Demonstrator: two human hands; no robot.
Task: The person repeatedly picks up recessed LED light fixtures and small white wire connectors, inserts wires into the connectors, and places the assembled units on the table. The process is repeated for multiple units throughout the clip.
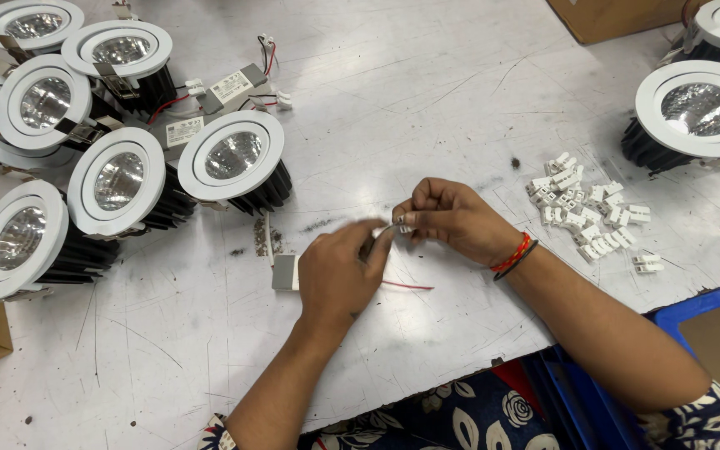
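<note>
My left hand [337,275] and my right hand [452,218] meet over the middle of a scratched white table [427,92]. Between their fingertips they pinch a small white connector [396,227] on thin wires. A red wire [406,286] trails out from under my left hand. A grey driver box [284,272] lies just left of that hand, partly hidden by it. My right wrist wears red and dark bands.
Several round white downlights with black heat sinks [235,160] crowd the left side, with grey driver boxes [232,85] among them. Two more downlights [697,110] stand at the far right. A heap of small white connectors [589,212] lies right of my hands. A blue bin [693,304] sits at the lower right.
</note>
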